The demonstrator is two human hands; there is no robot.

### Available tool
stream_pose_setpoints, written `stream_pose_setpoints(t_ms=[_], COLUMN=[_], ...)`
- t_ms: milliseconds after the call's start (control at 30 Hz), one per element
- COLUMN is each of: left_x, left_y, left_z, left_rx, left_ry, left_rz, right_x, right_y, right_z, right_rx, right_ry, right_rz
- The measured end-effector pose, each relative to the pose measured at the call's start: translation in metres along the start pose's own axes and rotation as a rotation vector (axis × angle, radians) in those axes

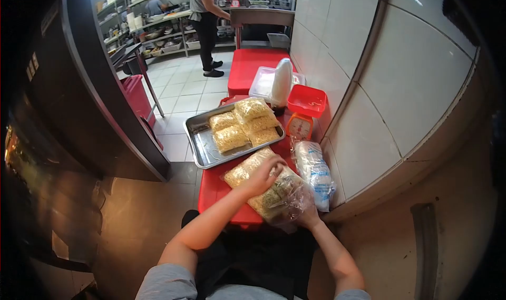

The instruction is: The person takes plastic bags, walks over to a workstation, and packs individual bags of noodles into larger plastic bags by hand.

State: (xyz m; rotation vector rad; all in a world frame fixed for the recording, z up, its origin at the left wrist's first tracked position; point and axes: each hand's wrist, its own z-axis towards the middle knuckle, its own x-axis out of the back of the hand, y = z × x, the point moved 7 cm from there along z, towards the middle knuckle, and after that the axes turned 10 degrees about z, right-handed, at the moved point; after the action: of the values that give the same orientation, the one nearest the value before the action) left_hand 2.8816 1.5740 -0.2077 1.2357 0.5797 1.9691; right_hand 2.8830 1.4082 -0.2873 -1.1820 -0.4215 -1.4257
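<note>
A large clear bag of pale yellow noodles (246, 169) lies on the near end of the red table. At its right end is a clear plastic bag with something greenish inside (282, 194). My left hand (262, 178) rests over the middle of these bags, its fingers curled; what they hold, if anything, is hidden. My right hand (307, 214) grips the crumpled right edge of the plastic bag, its fingers partly hidden behind the film. Just beyond, a metal tray (198, 151) holds several filled bags of noodles (230, 137).
An orange kitchen scale (299, 126) with a red pan (307, 100) stands at the right. Near it lie a pack of plastic bags (314, 171) and a white plastic container (262, 84). A tiled wall (379, 126) borders the right side. Another person (205, 26) stands farther back.
</note>
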Motion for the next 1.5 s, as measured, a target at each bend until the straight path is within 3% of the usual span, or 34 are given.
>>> stream_pose_setpoints(t_ms=[33,100,167,200,333,433,467,567,600,700,733,767,833,933,967,1033,1133,1233,1333,1433,1500], left_x=[0.002,-0.038,-0.052,-0.056,-0.058,-0.063,-0.066,-0.066,-0.068,-0.076,-0.081,-0.087,-0.088,-0.122,-0.132,-0.128,-0.116,-0.102,-0.094,-0.075,-0.052], left_y=[-0.006,-0.051,-0.047,-0.045,-0.041,-0.048,-0.053,-0.048,-0.045,-0.008,0.006,0.011,0.029,0.039,0.035,0.043,0.051,0.050,0.023,0.026,0.039], left_z=[0.005,-0.004,-0.016,-0.018,-0.025,-0.012,-0.007,-0.012,-0.018,-0.049,-0.064,-0.077,-0.094,-0.137,-0.155,-0.162,-0.156,-0.151,-0.147,-0.144,-0.152], left_rx=[-0.045,0.067,0.118,0.139,0.122,0.126,0.147,0.146,0.114,-0.024,-0.077,-0.112,-0.132,-0.133,-0.158,-0.106,-0.136,-0.177,-0.195,-0.142,-0.199], left_ry=[-0.015,-0.085,-0.211,-0.275,-0.235,-0.241,-0.246,-0.282,-0.265,-0.219,-0.189,-0.131,-0.176,-0.515,-0.311,-0.225,-0.040,0.111,0.045,0.030,0.037], left_rz=[0.161,0.618,0.647,0.663,0.723,0.745,0.747,0.752,0.769,0.881,0.886,0.834,0.818,0.802,0.687,0.647,0.659,0.784,0.744,0.470,0.387], right_x=[-0.002,-0.008,-0.014,-0.019,-0.034,-0.041,-0.045,-0.036,-0.044,-0.026,-0.012,-0.007,0.006,0.017,0.020,0.025,0.053,0.063,0.047,0.027,0.030], right_y=[0.002,0.001,0.003,0.008,0.019,0.046,0.060,0.054,0.056,0.030,0.019,0.016,0.012,0.024,0.022,0.016,-0.006,0.007,0.034,0.053,0.033], right_z=[0.004,0.008,0.009,0.010,0.002,0.012,0.016,0.015,0.009,-0.006,-0.021,-0.028,-0.045,-0.078,-0.080,-0.079,-0.066,-0.042,-0.019,-0.006,-0.015], right_rx=[0.014,0.006,-0.042,-0.025,-0.021,0.025,-0.027,0.206,0.040,-0.028,-0.065,-0.137,-0.296,-0.545,-0.545,-0.546,-0.317,-0.320,-0.383,-0.416,-0.332], right_ry=[0.018,0.041,0.053,0.044,0.016,0.044,-0.122,0.060,-0.094,-0.030,0.154,0.178,0.223,0.461,0.411,0.316,0.514,0.614,0.425,0.268,0.324], right_rz=[-0.005,-0.055,-0.145,-0.018,-0.137,-0.016,-0.016,-0.090,-0.032,0.395,0.362,0.443,0.602,0.673,0.658,0.633,0.145,-0.052,-0.101,0.118,0.189])
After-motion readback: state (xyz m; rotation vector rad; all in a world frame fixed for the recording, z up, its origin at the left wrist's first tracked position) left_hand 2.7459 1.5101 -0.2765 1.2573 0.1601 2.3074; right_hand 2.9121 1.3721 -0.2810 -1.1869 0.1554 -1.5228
